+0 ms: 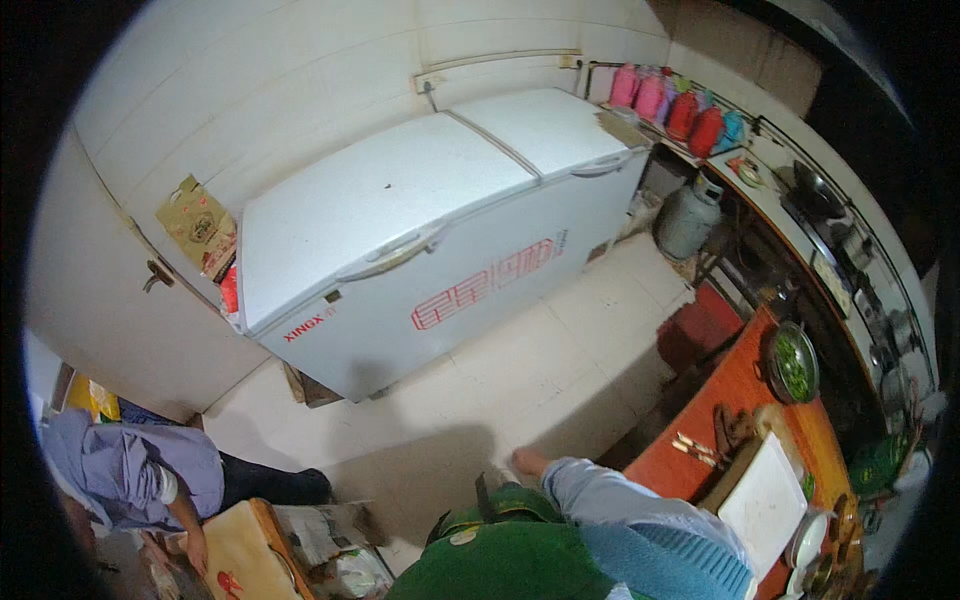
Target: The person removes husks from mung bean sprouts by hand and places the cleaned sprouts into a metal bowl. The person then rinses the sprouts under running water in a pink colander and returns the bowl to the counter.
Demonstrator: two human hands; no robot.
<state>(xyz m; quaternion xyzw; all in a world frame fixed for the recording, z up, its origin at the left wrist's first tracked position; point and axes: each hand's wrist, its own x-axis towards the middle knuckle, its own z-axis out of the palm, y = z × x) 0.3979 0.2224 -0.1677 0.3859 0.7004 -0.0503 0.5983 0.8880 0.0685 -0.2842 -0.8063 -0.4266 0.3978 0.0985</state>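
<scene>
My right hand (529, 461) reaches forward past my green apron (502, 559), above the tiled floor. It is small and partly hidden by its blue sleeve (592, 484); I see nothing held, and its finger pose is unclear. My left hand is out of view. Ahead stands a long white chest freezer (375, 217) with its lids down. To the right of my arm, a white cutting board (765, 506) lies on an orange-red table (679, 450). Beyond the board are light-handled utensils (696, 448) and a metal pan (793, 364) containing green vegetables (789, 367).
At lower left, another person (142, 469) rests a hand by a wooden-edged board (240, 551). A grey gas cylinder (688, 217) and a red stool-like object (697, 326) stand at right. Several thermos flasks (682, 116) line the back counter. A door (112, 277) is at left.
</scene>
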